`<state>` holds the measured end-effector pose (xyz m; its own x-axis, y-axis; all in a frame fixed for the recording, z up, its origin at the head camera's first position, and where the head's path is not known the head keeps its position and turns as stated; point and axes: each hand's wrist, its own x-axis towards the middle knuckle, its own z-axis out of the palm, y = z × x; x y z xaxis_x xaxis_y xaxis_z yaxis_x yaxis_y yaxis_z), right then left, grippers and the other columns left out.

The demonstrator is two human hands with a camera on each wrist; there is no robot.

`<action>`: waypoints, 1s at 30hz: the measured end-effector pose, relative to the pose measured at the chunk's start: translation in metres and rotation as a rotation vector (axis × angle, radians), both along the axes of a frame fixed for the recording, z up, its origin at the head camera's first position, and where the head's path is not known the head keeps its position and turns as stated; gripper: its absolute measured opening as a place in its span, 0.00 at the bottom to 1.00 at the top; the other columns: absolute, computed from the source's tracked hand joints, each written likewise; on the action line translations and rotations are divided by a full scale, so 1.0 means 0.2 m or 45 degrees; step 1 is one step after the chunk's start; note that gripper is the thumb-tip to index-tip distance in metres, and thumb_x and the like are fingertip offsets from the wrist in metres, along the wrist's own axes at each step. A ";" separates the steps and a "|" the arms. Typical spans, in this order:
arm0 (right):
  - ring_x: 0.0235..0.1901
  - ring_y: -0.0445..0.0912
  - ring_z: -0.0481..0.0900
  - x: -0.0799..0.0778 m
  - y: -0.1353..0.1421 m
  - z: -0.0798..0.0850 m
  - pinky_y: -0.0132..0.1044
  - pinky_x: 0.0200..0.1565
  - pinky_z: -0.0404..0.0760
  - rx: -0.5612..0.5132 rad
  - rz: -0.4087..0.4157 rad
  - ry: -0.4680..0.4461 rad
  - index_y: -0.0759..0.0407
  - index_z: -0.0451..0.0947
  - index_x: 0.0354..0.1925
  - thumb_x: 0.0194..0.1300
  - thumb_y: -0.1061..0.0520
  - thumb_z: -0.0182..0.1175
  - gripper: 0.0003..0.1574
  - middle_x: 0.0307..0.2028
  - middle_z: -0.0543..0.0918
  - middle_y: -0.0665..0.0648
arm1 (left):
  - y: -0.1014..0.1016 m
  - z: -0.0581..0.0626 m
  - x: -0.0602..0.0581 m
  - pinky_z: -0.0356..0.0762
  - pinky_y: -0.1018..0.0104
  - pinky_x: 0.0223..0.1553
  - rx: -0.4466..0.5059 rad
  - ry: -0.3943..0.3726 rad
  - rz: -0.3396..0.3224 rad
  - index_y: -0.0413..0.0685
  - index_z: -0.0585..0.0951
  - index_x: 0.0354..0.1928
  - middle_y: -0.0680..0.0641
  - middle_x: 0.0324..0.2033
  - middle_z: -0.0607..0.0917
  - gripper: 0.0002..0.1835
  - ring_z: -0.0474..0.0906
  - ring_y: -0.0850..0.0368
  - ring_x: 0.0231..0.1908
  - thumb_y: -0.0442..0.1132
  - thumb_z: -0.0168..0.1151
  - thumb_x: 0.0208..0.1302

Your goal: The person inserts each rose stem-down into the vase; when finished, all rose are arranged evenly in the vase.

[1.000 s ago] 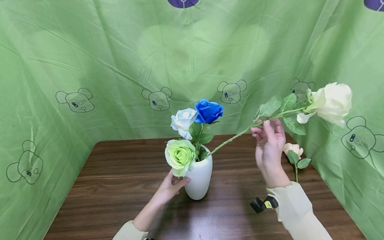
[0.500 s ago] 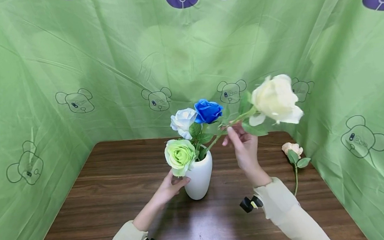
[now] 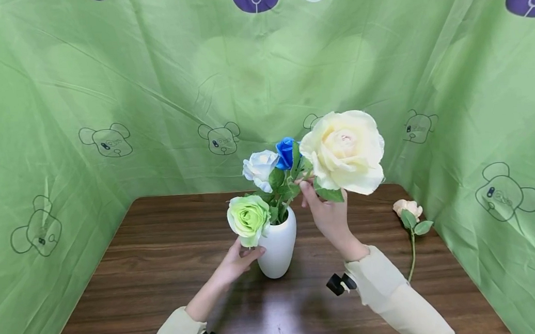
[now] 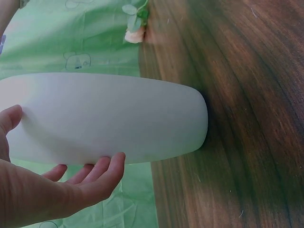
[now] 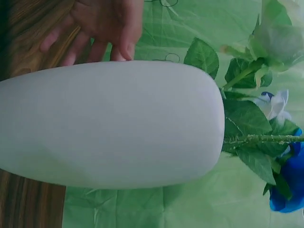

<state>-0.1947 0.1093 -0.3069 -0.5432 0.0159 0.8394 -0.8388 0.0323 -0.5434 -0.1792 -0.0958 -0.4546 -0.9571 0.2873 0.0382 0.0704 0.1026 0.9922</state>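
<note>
A white vase (image 3: 277, 254) stands upright on the table, holding a light green rose (image 3: 249, 219), a pale blue-white rose (image 3: 260, 168) and a blue rose (image 3: 285, 153). My left hand (image 3: 234, 264) steadies its left side; in the left wrist view the thumb and curled fingers (image 4: 110, 178) rest on the wall. To the right of the vase, my right hand (image 3: 330, 215) pinches the stem of a large cream rose (image 3: 343, 149), whose bloom partly covers the blue rose. Its stem (image 5: 270, 138) enters the mouth in the right wrist view. The lower stems are hidden inside.
A small peach rose (image 3: 407, 209) lies on the right side of the brown wooden table (image 3: 152, 258). Green printed cloth (image 3: 160, 91) hangs behind the table and along both sides.
My right hand has moved left toward the vase, bringing the cream rose from leaning far right to more upright with its bloom facing me. The left hand stays in place.
</note>
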 end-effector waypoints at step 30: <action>0.18 0.40 0.65 -0.06 -0.04 -0.37 0.32 0.19 0.65 0.578 -0.191 -0.267 0.54 0.70 0.20 0.49 0.65 0.62 0.11 0.17 0.66 0.46 | 0.00 0.10 0.04 0.70 0.49 0.37 -0.035 -0.139 -0.007 0.49 0.59 0.63 0.39 0.48 0.71 0.30 0.68 0.43 0.47 0.42 0.57 0.60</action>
